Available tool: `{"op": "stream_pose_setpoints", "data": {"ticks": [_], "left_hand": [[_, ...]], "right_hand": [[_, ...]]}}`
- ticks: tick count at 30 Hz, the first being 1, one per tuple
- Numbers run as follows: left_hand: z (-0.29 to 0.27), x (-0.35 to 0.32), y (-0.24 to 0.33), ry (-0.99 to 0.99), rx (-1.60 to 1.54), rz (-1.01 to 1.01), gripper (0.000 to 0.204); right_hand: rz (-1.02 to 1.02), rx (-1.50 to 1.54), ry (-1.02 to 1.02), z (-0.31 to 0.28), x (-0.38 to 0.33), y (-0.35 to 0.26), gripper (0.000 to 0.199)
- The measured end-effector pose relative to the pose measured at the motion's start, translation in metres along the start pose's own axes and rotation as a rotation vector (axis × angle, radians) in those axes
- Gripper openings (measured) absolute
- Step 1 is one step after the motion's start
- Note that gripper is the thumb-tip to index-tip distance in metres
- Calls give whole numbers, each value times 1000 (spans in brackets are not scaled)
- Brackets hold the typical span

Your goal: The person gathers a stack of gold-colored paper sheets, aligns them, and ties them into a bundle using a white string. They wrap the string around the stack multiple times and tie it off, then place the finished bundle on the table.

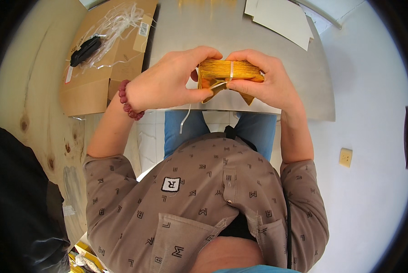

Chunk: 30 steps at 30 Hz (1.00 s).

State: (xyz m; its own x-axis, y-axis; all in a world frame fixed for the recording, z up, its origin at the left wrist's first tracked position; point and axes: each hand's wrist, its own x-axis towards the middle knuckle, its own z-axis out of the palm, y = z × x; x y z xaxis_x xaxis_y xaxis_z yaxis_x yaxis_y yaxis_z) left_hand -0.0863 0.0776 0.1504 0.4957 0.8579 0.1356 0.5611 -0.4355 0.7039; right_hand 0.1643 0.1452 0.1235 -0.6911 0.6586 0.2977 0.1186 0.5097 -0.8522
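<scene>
A thick bundle of shiny gold paper sheets (222, 73), bound by a white plastic strap (231, 72), is held just above the near edge of a grey metal table (199, 32). My left hand (167, 79) grips the bundle's left end, with a red bead bracelet on its wrist. My right hand (265, 77) wraps over the bundle's right end. A loose tail of the white strap (184, 119) hangs down below the table edge between my hands.
A flattened cardboard box (106, 54) lies at the left with a tangle of white plastic straps (117, 25) and a black object (85, 50) on it. White paper sheets (281, 20) sit at the table's far right. A wooden surface (35, 104) runs along the left.
</scene>
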Motion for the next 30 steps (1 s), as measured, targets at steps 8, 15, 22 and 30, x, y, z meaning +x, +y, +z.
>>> {"op": "stream_pose_setpoints", "data": {"ticks": [8, 15, 22, 30], "left_hand": [[-6, -4, -3, -78, -50, 44, 66], [-11, -8, -6, -164, -94, -49, 60], [-13, -8, -17, -183, -357, -142, 31], [-2, -14, -30, -89, -461, -121, 15]], "right_hand": [[49, 16, -55, 0, -5, -3, 40], [116, 144, -34, -2, -15, -3, 33], [129, 216, -20, -5, -17, -3, 35], [92, 237, -40, -6, -24, -3, 35]]}}
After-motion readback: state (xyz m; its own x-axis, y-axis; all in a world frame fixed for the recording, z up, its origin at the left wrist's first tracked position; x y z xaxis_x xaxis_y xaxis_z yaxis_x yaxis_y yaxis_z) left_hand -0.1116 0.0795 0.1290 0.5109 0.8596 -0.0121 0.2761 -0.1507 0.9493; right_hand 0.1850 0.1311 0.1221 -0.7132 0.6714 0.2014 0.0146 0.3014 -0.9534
